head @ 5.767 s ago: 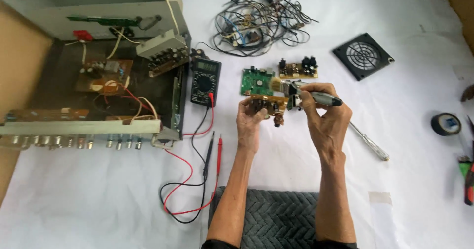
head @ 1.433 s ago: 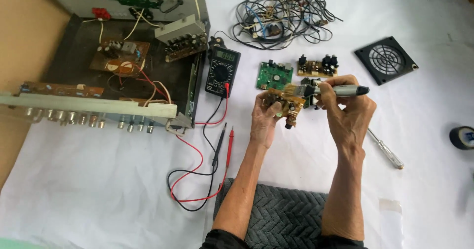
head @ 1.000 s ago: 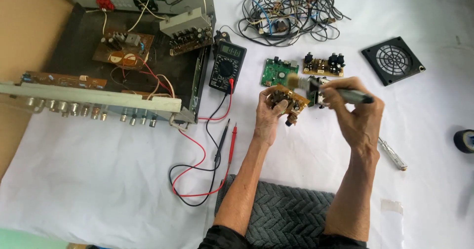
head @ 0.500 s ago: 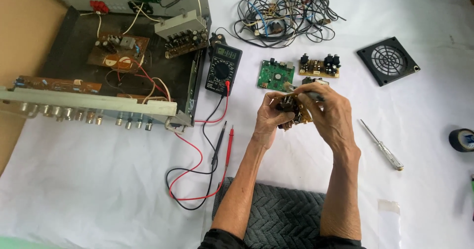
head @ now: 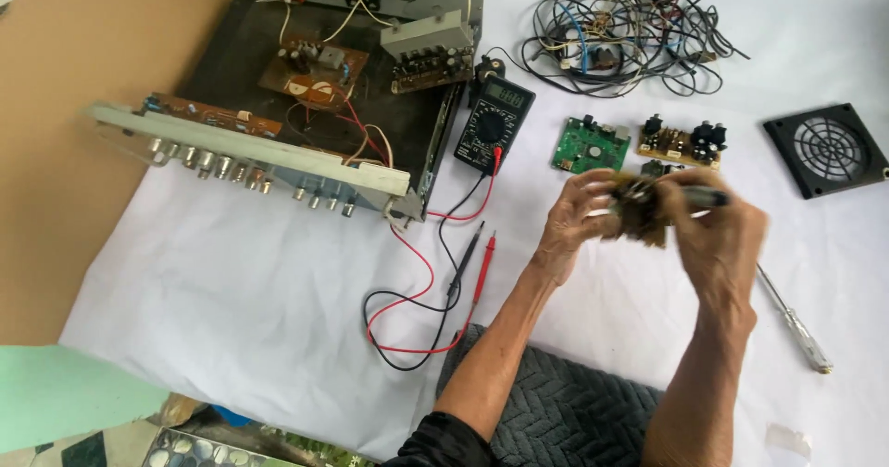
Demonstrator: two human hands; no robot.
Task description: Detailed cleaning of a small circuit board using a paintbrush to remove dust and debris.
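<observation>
White-sheeted worktop: we pinch a small brown circuit board between left hand and right hand, fingers closed, board lying crosswise.

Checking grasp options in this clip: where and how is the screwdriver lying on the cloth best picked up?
Grip the screwdriver by its clear handle at the lower-right end, coming from above. It lies flat on the white cloth, with nothing beside it, close to the right hand.

Small brown circuit board with dark components, motion-blurred, held up off the white cloth between both hands, just near of the green and brown boards.
</observation>
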